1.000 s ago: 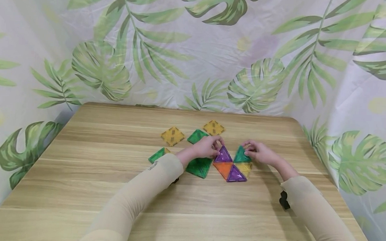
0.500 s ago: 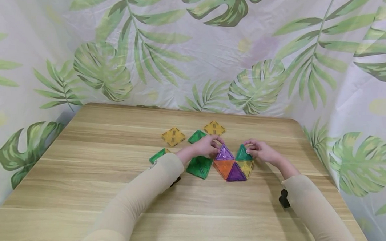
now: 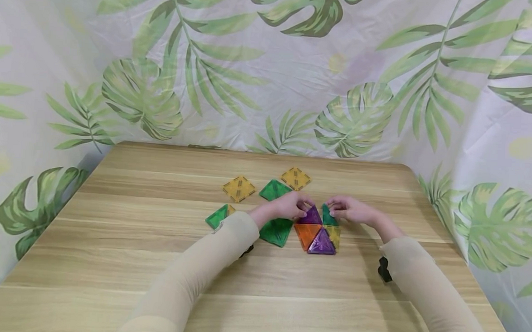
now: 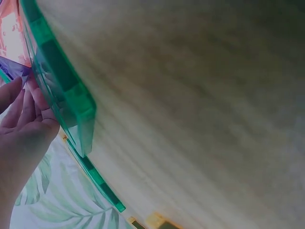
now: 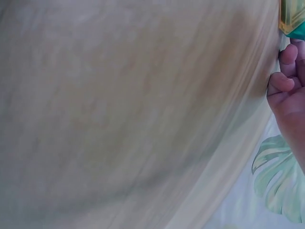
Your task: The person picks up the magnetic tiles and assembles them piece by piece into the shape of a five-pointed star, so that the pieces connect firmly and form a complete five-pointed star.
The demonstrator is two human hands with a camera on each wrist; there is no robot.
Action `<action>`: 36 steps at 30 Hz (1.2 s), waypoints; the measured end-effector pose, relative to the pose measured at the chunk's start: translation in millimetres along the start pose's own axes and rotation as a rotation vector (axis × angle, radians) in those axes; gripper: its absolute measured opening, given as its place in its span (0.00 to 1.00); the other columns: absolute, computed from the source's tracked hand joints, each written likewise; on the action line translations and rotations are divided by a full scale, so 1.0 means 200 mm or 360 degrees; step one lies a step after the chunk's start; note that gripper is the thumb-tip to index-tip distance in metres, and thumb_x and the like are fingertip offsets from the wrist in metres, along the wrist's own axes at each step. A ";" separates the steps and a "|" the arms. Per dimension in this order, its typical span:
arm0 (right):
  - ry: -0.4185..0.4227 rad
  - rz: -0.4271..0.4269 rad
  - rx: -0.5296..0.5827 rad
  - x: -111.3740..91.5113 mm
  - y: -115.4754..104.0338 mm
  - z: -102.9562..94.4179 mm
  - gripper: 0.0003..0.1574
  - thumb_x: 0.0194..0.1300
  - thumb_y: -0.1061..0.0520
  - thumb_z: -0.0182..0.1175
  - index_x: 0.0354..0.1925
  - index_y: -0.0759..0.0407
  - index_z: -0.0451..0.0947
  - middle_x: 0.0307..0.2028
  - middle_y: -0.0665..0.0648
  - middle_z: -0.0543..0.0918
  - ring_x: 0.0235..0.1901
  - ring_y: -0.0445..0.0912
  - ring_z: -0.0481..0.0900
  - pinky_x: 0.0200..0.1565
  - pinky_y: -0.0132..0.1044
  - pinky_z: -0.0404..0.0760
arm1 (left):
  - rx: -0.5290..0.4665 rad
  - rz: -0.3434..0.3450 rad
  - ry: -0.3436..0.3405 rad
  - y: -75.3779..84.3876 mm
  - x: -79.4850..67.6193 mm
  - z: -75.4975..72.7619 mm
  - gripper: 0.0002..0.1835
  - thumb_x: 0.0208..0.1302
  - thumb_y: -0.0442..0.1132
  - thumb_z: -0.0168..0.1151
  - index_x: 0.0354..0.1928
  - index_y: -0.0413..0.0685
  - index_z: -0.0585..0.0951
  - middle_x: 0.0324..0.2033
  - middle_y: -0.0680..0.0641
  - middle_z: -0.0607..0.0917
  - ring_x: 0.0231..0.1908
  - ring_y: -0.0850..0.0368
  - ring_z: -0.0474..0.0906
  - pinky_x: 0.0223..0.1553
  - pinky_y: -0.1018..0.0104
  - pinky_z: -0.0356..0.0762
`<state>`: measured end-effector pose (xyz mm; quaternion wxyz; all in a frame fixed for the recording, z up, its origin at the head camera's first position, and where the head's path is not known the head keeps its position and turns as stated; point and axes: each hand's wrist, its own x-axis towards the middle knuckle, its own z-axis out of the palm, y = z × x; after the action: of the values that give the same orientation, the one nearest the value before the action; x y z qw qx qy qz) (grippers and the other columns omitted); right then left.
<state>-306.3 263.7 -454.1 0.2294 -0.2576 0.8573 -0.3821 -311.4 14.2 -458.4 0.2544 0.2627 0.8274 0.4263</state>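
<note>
Triangular magnetic tiles are joined in a ring at the table's middle right: orange (image 3: 306, 234), a lower purple one (image 3: 322, 243), yellow (image 3: 333, 235), teal (image 3: 328, 218) and an upper purple one (image 3: 310, 217). My left hand (image 3: 288, 206) pinches the upper purple triangle between thumb and fingers. On the other side, my right hand (image 3: 353, 210) pinches the teal triangle by its outer edge. A narrow gap separates the purple and teal tiles at the top. In the left wrist view, my left hand (image 4: 26, 126) reaches past a green tile (image 4: 62, 81).
A green square tile (image 3: 276, 231) lies under my left wrist, with another green tile (image 3: 275, 189) behind it. Two amber diamond-shaped tiles (image 3: 239, 188) lie farther back. A green triangle (image 3: 217, 216) beside an amber piece is partly covered by my left sleeve (image 3: 231, 234).
My right hand has moved left with the teal triangle, and my left hand slightly right. The gap between purple and teal has narrowed, and the yellow tile looks more tilted.
</note>
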 end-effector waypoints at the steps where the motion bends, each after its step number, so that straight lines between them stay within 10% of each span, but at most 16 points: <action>1: -0.0005 0.0005 -0.0011 0.00 0.00 0.00 0.21 0.68 0.61 0.54 0.57 0.69 0.71 0.50 0.65 0.80 0.52 0.55 0.76 0.56 0.49 0.72 | 0.0027 0.0024 -0.0014 0.00 0.00 0.00 0.23 0.64 0.27 0.57 0.61 0.43 0.74 0.47 0.40 0.83 0.41 0.57 0.78 0.33 0.71 0.77; 18: -0.0032 0.0038 -0.0149 0.01 -0.04 0.02 0.19 0.67 0.57 0.57 0.54 0.63 0.77 0.51 0.62 0.81 0.53 0.56 0.76 0.58 0.53 0.70 | 0.0329 0.0150 -0.0134 0.02 -0.07 -0.04 0.27 0.64 0.32 0.59 0.65 0.43 0.69 0.53 0.44 0.80 0.52 0.54 0.77 0.48 0.70 0.76; 28: 0.0114 -0.0238 -0.0392 -0.09 -0.11 0.05 0.26 0.64 0.51 0.61 0.58 0.60 0.74 0.52 0.59 0.80 0.49 0.52 0.77 0.46 0.45 0.79 | 0.0811 0.0271 -0.0046 -0.02 -0.28 -0.17 0.35 0.57 0.42 0.68 0.66 0.45 0.67 0.59 0.47 0.76 0.59 0.51 0.69 0.61 0.58 0.66; 36: 0.0094 -0.0302 -0.0524 -0.14 -0.14 0.14 0.39 0.59 0.43 0.64 0.63 0.56 0.69 0.64 0.62 0.68 0.61 0.59 0.67 0.56 0.54 0.72 | 0.1166 0.0266 -0.0159 -0.11 -0.44 -0.20 0.51 0.47 0.58 0.72 0.71 0.47 0.59 0.65 0.51 0.68 0.66 0.52 0.59 0.67 0.52 0.54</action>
<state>-261.5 250.2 -444.4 0.1218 -0.3602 0.8864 -0.2639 -277.0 -77.3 -439.9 0.1480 0.4232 0.8873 0.1081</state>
